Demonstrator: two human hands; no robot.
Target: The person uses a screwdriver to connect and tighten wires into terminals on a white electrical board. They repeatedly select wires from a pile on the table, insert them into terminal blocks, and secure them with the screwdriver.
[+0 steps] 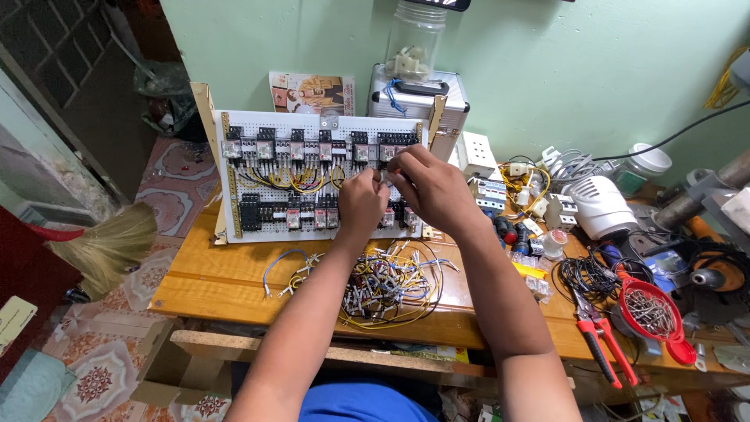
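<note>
A white perforated panel (269,234) stands tilted on the wooden table (211,281), carrying rows of relays and black sockets joined by yellow and dark wires. Both hands are raised in front of its right half. My left hand (361,205) is closed with fingertips pinched together near the upper relay row. My right hand (433,187) curls over from the right, its fingers meeting the left fingertips on something small that I cannot make out. A loose heap of short wires (387,285) with crimped ends lies on the table below my forearms.
Red-handled pliers (601,344) and a red strainer of screws (652,312) lie at the right front. Switch parts, a white socket block (478,154) and a white device (601,205) crowd the right. A metal case (414,98) with a jar stands behind. A broom (105,246) leans at left.
</note>
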